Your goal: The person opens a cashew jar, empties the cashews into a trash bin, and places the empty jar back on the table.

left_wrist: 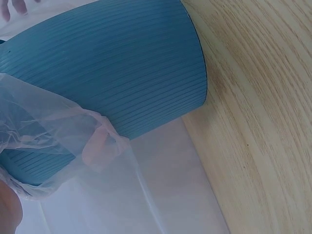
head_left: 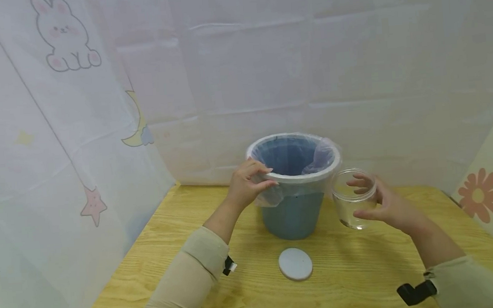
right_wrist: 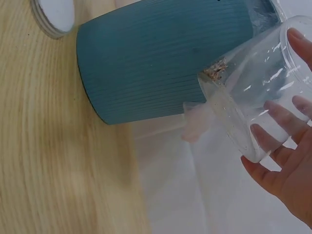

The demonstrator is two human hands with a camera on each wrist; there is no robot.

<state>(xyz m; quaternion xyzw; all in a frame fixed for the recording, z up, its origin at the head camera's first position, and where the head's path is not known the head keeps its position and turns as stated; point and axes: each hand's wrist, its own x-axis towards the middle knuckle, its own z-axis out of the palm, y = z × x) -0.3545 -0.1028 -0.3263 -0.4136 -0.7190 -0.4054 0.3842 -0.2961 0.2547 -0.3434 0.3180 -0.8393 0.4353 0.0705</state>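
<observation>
A blue trash bin [head_left: 293,215] with a white rim and a clear liner bag [left_wrist: 44,117] stands upright on the table. My left hand [head_left: 248,182] grips the near left of its rim, fingers over the top and thumb lower down on the outside. Just right of the bin, my right hand [head_left: 389,206] holds a clear lidless jar [head_left: 349,206] from its right side, raised off the table. Brownish crumbs [right_wrist: 215,69] lie in one corner of the jar's bottom. A round white lid [head_left: 295,263] lies on the table in front of the bin.
The wooden table [head_left: 345,280] reaches back to a pale hanging cloth [head_left: 241,78] behind the bin. Another cloth with printed cartoon figures hangs along the left side. Part of the liner [head_left: 271,195] hangs loose outside the rim.
</observation>
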